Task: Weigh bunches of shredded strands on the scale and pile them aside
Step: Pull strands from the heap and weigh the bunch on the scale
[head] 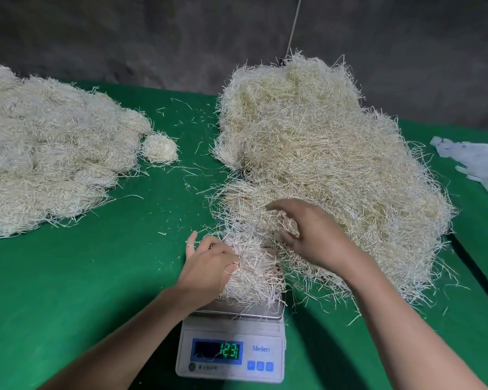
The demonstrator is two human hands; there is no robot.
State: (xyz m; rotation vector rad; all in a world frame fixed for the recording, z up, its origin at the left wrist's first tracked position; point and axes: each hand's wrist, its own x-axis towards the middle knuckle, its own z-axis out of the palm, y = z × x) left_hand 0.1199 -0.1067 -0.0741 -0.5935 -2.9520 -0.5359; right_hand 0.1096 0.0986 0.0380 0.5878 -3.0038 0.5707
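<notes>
Pale, stringy bunch (254,274) heaped on the scale (231,350), display reading what looks like 12.31. Big loose heap (321,164) just behind-right of the scale, flatter weighed pile (45,164) far left.

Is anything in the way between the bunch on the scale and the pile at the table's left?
Nothing visible. Between the pale bunch of shredded strands on the silver scale, gripped by the left hand, and the wide pale pile lies only green table cloth with loose strands.
</notes>
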